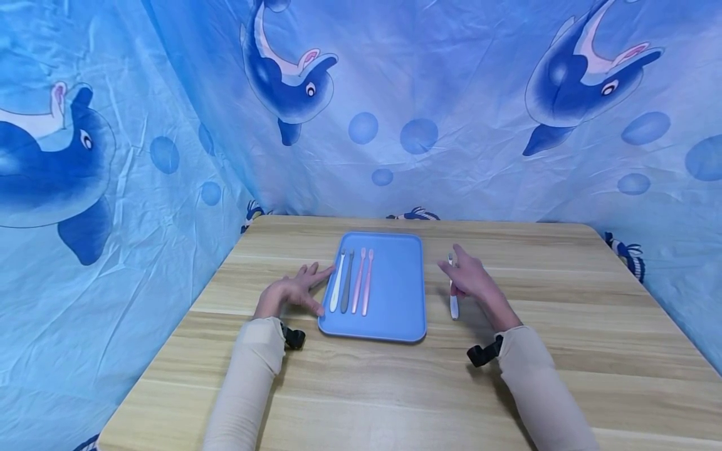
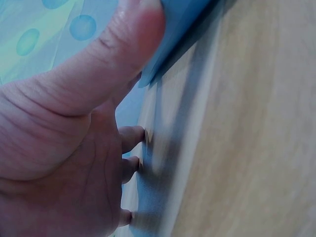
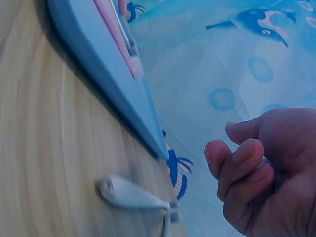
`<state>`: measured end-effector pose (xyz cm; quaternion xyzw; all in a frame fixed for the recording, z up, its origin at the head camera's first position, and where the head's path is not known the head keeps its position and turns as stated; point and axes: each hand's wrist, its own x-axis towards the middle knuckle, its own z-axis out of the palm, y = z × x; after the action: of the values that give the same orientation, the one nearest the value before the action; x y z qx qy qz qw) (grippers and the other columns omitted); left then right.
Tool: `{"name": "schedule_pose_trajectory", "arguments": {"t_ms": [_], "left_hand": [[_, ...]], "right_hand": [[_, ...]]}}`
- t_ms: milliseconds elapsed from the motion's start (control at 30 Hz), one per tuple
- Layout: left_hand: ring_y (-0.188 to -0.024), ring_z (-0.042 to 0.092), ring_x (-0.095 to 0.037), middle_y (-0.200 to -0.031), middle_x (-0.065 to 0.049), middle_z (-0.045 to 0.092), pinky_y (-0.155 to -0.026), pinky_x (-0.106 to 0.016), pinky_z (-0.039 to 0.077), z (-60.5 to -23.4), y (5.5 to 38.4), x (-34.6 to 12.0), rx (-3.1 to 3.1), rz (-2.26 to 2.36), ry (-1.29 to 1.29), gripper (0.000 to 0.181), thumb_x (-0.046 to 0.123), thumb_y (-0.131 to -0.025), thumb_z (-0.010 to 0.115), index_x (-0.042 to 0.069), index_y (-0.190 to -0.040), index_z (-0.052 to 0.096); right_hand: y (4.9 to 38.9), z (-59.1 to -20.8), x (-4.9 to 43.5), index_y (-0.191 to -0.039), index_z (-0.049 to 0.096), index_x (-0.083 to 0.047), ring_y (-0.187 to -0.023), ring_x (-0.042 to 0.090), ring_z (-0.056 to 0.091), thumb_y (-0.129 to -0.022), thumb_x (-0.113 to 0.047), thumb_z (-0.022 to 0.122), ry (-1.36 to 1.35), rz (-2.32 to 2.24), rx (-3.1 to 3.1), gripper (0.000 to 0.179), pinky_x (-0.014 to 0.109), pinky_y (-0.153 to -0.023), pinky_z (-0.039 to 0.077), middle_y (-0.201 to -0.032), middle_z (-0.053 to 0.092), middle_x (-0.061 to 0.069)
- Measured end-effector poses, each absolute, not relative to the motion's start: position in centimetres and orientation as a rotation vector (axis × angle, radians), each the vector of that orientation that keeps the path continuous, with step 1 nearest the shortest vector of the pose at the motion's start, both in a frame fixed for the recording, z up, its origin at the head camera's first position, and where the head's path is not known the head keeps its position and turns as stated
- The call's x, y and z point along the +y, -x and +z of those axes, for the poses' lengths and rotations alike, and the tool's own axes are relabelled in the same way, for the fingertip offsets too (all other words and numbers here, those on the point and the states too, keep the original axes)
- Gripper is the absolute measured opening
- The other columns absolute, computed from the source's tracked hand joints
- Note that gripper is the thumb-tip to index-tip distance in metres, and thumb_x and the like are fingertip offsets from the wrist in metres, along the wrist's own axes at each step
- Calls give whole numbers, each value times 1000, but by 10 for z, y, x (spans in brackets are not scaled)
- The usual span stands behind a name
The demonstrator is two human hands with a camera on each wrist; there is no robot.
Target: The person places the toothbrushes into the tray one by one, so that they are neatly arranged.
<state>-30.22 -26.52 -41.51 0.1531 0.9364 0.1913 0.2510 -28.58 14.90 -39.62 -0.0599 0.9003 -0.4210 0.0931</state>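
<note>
A blue tray (image 1: pixel 395 282) holds a white toothbrush (image 1: pixel 337 285), a grey toothbrush (image 1: pixel 347 285) and two pink toothbrushes (image 1: pixel 366 285), side by side in its left half. My left hand (image 1: pixel 296 289) is at the tray's left edge with fingers spread; its thumb (image 2: pixel 133 39) touches or nearly touches the rim. To the right of the tray, another white toothbrush (image 3: pixel 131 193) lies on the table. Above it is my right hand (image 1: pixel 468 274), partly covering it in the head view. The right wrist view shows that hand's fingers loosely bent, apart from the brush, holding nothing.
The wooden table (image 1: pixel 361 388) carries the tray near its far edge. A blue curtain (image 1: pixel 474 175) with printed dolphins hangs behind and to the left. Each wrist bears a black camera mount (image 1: pixel 484 354).
</note>
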Motion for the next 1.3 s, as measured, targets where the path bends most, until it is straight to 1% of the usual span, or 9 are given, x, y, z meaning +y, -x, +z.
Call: {"name": "schedule_pose_trajectory", "arguments": {"t_ms": [167,333,433,567,667,900,1133,1300], "left_hand": [[-154,-13,-48,-169,-20,-10,-115,-80,-3,-414,302,-264,2555,519,-420,128,57,-68,86,29,-163,5],[-154,-14,-48,-169,-21,-10,-115,-80,-4,-415,302,-265,2556,523,-421,129,58,-67,86,29,-162,5],[-154,-14,-48,-169,-21,-10,-115,-80,-4,-415,302,-266,2555,525,-418,129,58,-66,87,30,-162,5],[-154,-13,-47,-169,-20,-10,-116,-79,-4,-416,302,-266,2558,515,-411,129,59,-66,86,31,-162,6],[-155,-13,-47,-169,-19,-10,-116,-78,-5,-417,302,-265,2561,505,-405,129,60,-65,86,32,-162,6],[-155,-12,-47,-169,-19,-8,-116,-79,-3,-416,302,-266,2570,501,-410,129,60,-65,87,31,-162,7],[-155,-13,-47,-169,-19,-9,-116,-78,-4,-415,301,-265,2567,510,-405,128,58,-66,87,31,-162,6],[-155,-12,-47,-169,-19,-9,-116,-78,-3,-415,301,-265,2569,506,-409,128,58,-67,86,31,-162,6]], "right_hand": [[283,-396,167,-160,-2,0,-44,13,56,-106,-36,45,157,-1233,2669,80,29,-45,46,-52,60,2],[281,-398,185,-160,-2,-1,-45,14,57,-105,-43,44,137,-1205,2665,83,28,-45,43,-54,62,1],[280,-401,195,-160,-2,0,-44,13,55,-105,-44,44,138,-1213,2639,84,27,-43,40,-53,60,-1],[277,-403,208,-160,1,2,-44,13,54,-106,-40,43,151,-1200,2632,80,27,-43,41,-52,57,-3],[274,-404,216,-159,2,3,-45,13,55,-106,-40,44,144,-1179,2641,80,27,-43,43,-51,56,-3],[269,-406,231,-159,3,5,-45,11,50,-106,-44,44,99,-1106,2651,83,29,-43,43,-54,57,0],[265,-412,243,-156,8,11,-46,12,54,-106,-38,45,93,-982,2687,79,26,-43,42,-55,59,3],[261,-417,253,-155,8,12,-45,13,52,-106,-39,45,114,-942,2693,80,26,-43,41,-55,59,4]]}}
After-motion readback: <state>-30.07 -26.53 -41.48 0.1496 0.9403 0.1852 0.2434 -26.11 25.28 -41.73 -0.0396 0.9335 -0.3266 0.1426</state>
